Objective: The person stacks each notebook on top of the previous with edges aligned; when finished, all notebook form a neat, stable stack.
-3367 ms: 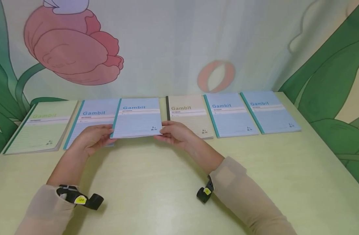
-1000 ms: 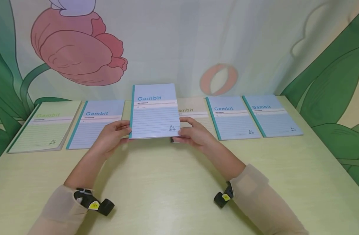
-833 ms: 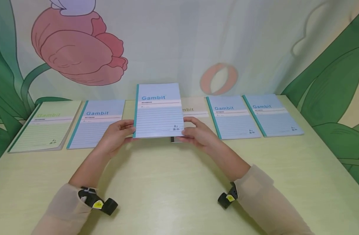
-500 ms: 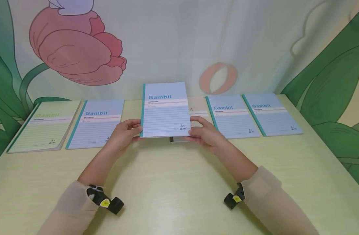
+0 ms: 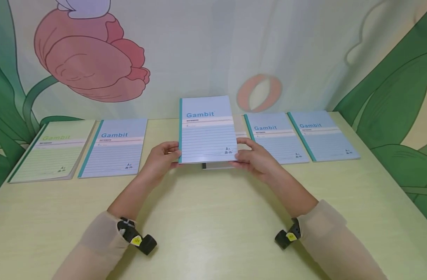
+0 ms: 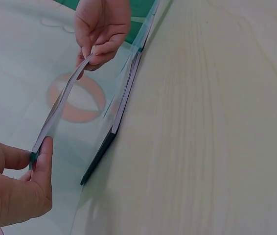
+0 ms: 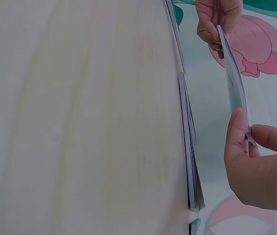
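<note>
Both hands hold up a light blue Gambit notebook (image 5: 206, 136) with a teal spine. My left hand (image 5: 161, 158) pinches its spine edge near the lower left corner. The right hand (image 5: 257, 158) pinches the opposite edge at the lower right. In the left wrist view the notebook (image 6: 60, 105) appears edge-on between the two hands, apart from the table. Beneath it in the head view lies a beige notebook (image 5: 218, 166) with a black spine, mostly hidden by the held one and the right hand.
On the left of the table (image 5: 206, 225) lie a green notebook (image 5: 54, 151) and a blue one (image 5: 113, 147). Two more blue notebooks, one nearer (image 5: 276, 136) and one farther right (image 5: 323, 136), lie at the right. A patterned curtain (image 5: 185, 46) hangs behind the table.
Both hands have lifted the blue notebook from over the left blue notebook and carried it rightward. It now covers most of the beige notebook, and the left blue one is fully uncovered.
</note>
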`<action>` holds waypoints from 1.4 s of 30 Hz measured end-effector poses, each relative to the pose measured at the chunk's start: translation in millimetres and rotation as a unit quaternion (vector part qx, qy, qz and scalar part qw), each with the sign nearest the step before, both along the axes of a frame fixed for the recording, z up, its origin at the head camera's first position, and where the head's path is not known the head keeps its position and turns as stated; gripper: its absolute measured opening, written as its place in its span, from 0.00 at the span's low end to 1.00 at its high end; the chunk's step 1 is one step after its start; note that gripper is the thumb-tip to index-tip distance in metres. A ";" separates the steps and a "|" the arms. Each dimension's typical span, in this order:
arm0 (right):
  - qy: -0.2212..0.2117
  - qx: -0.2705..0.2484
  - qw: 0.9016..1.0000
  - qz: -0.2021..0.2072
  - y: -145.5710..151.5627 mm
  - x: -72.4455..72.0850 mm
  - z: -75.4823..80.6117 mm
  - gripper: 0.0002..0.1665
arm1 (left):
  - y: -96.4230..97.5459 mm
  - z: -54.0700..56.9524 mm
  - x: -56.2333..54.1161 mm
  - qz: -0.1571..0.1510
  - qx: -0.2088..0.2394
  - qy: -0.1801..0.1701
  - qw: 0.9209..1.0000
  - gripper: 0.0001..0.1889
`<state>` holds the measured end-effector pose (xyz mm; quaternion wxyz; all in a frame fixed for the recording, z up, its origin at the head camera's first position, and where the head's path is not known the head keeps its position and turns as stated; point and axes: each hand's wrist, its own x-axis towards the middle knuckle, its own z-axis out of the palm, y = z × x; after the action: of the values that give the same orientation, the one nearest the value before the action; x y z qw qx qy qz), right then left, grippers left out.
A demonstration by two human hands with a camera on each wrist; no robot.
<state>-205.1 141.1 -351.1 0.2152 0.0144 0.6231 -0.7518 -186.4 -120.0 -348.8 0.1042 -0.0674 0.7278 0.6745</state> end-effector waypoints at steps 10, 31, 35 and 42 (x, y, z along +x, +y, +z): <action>-0.002 0.004 1.000 0.000 15.8 -0.2 -1.4 0.28 | 14.8 2.1 0.2 -0.002 0.016 0.008 1.000 0.20; 0.007 0.004 1.000 -0.005 44.3 -0.4 -0.8 0.30 | 43.8 -3.0 -9.8 -0.007 0.023 0.003 1.000 0.20; 0.008 0.008 1.000 -0.004 48.7 -0.7 -1.3 0.30 | 48.0 -4.0 -11.3 -0.007 0.020 -0.005 1.000 0.20; 0.013 0.017 1.000 0.001 55.7 -1.9 -3.0 0.28 | 53.4 -4.6 -12.0 -0.009 0.005 -0.010 1.000 0.20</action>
<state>-207.1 196.8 -354.1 0.2075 0.0071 0.6385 -0.7410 -198.4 -66.6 -353.4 0.1177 -0.0667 0.7237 0.6767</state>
